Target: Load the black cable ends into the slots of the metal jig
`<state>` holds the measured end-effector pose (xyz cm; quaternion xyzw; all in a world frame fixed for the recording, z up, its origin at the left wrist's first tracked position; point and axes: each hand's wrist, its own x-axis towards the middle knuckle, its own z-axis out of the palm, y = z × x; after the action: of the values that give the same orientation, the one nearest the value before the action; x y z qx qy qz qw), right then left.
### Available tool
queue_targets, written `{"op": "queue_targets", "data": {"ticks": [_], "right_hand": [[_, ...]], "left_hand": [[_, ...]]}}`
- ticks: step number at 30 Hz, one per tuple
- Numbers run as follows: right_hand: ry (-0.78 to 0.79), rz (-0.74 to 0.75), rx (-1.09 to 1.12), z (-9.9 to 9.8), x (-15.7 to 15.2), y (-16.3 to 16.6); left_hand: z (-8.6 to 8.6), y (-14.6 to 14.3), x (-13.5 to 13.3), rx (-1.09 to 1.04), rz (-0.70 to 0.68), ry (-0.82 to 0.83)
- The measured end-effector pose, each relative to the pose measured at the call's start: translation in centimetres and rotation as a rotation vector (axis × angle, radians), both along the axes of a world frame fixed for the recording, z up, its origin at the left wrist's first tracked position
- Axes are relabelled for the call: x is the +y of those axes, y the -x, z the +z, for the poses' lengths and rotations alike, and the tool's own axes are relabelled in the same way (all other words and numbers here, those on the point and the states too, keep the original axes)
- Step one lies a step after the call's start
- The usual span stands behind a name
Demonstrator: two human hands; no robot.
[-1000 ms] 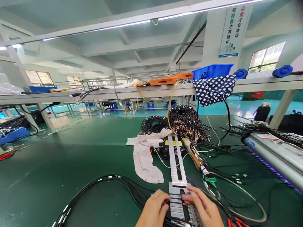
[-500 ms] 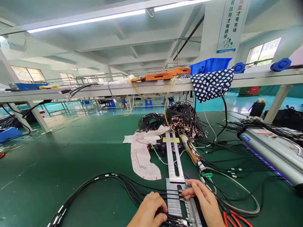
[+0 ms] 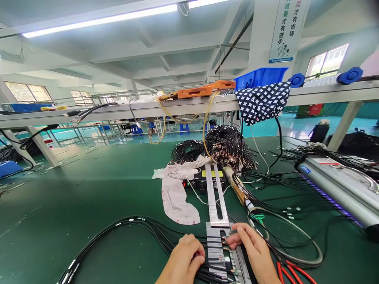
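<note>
Left hand [image 3: 182, 260] at 6 o'clock, knuckles up, fingers curled in a closed grip on the black cable bundle [image 3: 133, 228] where it meets the slotted metal fixture [image 3: 217, 246]. Right hand [image 3: 251, 250] just beside it, fingertips [image 3: 229, 241] pinching a small connector end on the fixture; grip closed, though the piece is too tiny to make out. Both wrists are cut off by the bottom edge. Red pliers [image 3: 291, 272] at 5 o'clock, partly out of view. Green table [image 3: 74, 197] lies open at 9 o'clock. Farther, at 12 o'clock, a white cloth [image 3: 176, 193] and coiled wire heaps [image 3: 225, 148].
</note>
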<state>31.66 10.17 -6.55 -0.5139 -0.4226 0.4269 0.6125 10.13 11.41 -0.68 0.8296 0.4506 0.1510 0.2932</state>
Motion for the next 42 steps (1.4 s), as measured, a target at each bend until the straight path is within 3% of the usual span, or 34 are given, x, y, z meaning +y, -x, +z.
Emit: {"op": "queue_targets", "data": {"ticks": [5, 16, 25, 31, 36, 42], "right_hand": [[-0.012, 0.002, -0.005, -0.6, 0.1, -0.1], [-0.06, 0.001, -0.042, -1.1, 0.0, -0.3], [-0.083, -0.033, -0.073, -1.8, 0.1, -0.5], [-0.084, -0.052, -0.067, -1.6, -0.1, -0.3], [-0.096, -0.054, -0.123, -1.6, -0.3, -0.2], [-0.129, -0.008, -0.285, -1.9, -0.7, -0.1]], "left_hand": [[-2.0, -0.1, 0.3, 0.023, -0.05, -0.114], [-3.2, -1.6, 0.1, 0.045, 0.063, -0.202], [-5.6, -2.0, 0.5, 0.196, -0.048, -0.513], [-6.9, -1.7, 0.8, 0.221, -0.069, -0.589], [-6.3, -2.3, 0.6, 0.269, -0.085, -0.546], [-2.9, -3.7, -0.1, 0.337, -0.057, -0.291]]}}
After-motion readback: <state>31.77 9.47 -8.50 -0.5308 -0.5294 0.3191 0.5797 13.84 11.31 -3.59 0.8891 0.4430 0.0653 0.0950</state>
